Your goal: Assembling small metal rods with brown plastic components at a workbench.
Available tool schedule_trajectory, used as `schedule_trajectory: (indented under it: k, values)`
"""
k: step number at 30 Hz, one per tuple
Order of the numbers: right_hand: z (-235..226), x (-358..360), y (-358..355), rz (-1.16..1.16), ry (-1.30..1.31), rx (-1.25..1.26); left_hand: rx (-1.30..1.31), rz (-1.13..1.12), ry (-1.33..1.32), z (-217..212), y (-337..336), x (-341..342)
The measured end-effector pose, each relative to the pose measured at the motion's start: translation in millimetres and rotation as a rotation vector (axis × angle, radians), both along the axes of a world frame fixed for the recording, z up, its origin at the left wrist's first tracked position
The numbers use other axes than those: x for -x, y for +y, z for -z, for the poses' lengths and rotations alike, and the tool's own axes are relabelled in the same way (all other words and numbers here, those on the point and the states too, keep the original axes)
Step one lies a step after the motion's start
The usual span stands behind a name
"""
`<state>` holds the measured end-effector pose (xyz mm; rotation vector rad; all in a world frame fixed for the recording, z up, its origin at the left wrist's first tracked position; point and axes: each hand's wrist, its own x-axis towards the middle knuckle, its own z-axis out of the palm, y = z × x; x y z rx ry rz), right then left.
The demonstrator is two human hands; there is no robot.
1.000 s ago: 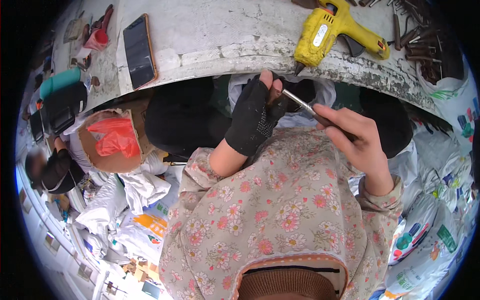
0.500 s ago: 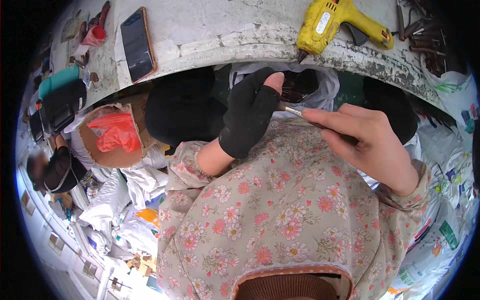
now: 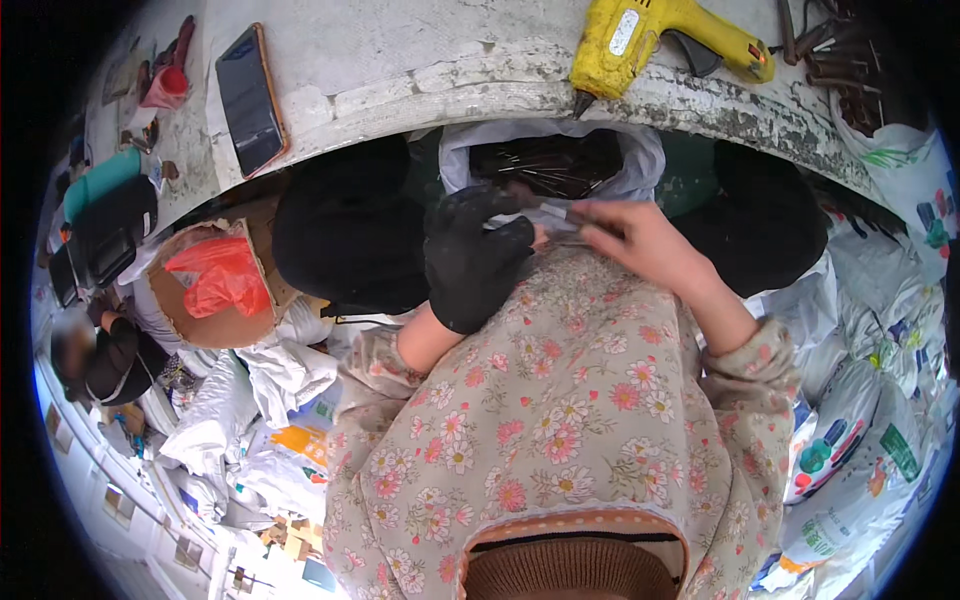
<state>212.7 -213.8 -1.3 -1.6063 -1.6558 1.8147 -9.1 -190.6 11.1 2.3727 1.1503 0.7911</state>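
Observation:
My left hand [image 3: 475, 255], in a black fingerless glove, is smeared by motion over my lap. Its bare fingertips and thumb lie around the left end of a blurred thin tool [image 3: 553, 212] with a silvery metal part; whether they grip it cannot be made out. From the right, my bare right hand [image 3: 645, 245] pinches the tool's other end, its fingers curled together. Just beyond both hands, a white plastic bag [image 3: 645, 165] hangs open below the table edge. Inside lie several dark brown slender pieces [image 3: 540, 165] with silvery tips.
A yellow glue gun [image 3: 640, 45] lies on the worn white table [image 3: 400, 60], a phone [image 3: 252, 100] to its left. More dark pieces [image 3: 845, 75] are piled far right. A cardboard box [image 3: 205, 325] holds a red bag. Full plastic bags [image 3: 850, 480] crowd my right. Another person [image 3: 120, 355] is far left.
My hands have come closer together, the right moving left and the left turning and dropping lower. The bag's contents are now uncovered. The view has shifted slightly.

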Motion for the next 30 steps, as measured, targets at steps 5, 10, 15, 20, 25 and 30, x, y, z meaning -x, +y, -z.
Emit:
schedule_trajectory:
  k: [5, 10, 15, 20, 25, 30]
  values:
    - [167, -6, 3, -0.094, -0.466, -0.306, 0.278, -0.232, -0.340, 22, 4, 9]
    - [235, 27, 43, -0.277, -0.505, -0.626, 0.354, -0.336, -0.446, 19, 12, 6]
    - [258, 23, 39, -0.247, -0.852, -0.753, 0.199, -0.219, -0.120, 33, 10, 19]
    - [286, 18, 15, -0.150, -0.680, -0.352, 0.333, -0.445, 0.086, 77, 22, 34]
    - [283, 78, 45, -0.300, -0.552, -0.277, 0.359, -0.380, -0.009, 114, 23, 35]
    - [267, 94, 40, -0.279, -0.554, -0.379, 0.462, -0.365, 0.075, 127, 14, 48]
